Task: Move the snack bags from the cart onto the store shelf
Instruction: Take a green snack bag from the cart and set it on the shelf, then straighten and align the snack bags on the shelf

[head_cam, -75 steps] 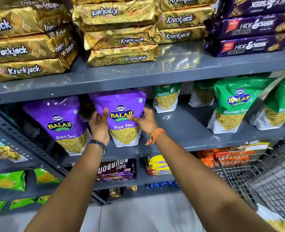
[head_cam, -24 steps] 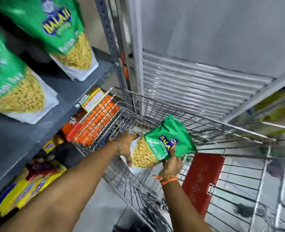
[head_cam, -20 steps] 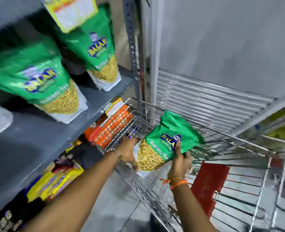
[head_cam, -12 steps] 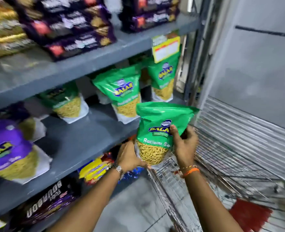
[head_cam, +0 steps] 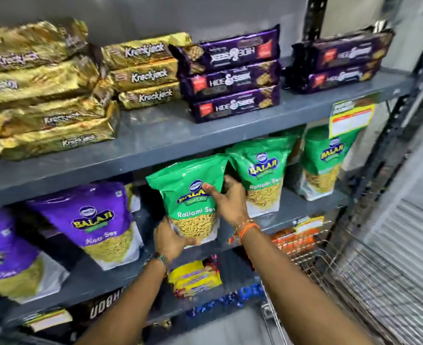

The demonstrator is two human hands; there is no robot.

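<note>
A green Balaji Ratlami Sev bag [head_cam: 188, 185] stands upright at the middle grey shelf [head_cam: 292, 221], held between both hands. My left hand [head_cam: 170, 239] cups its lower left corner. My right hand [head_cam: 226, 201] grips its right side, thumb across the logo. To its right stand two more green bags [head_cam: 262, 175] [head_cam: 324, 160]. To its left stand purple Aloo Sev bags [head_cam: 93, 220]. The wire cart [head_cam: 329, 270] is at the lower right, and its inside is blurred.
The upper shelf [head_cam: 175, 135] holds gold Krackjack packs [head_cam: 43, 95] and purple Hide & Seek packs [head_cam: 232, 80]. Lower shelves hold yellow packs [head_cam: 195, 277] and dark Bourbon packs [head_cam: 103, 307]. A yellow price tag [head_cam: 352, 118] hangs from the upper shelf edge. A ribbed metal shutter [head_cam: 409, 245] lies to the right.
Both hands lifted the green bag out of the cart and carried it up and left to the middle shelf, between the purple bags and the other green bags.
</note>
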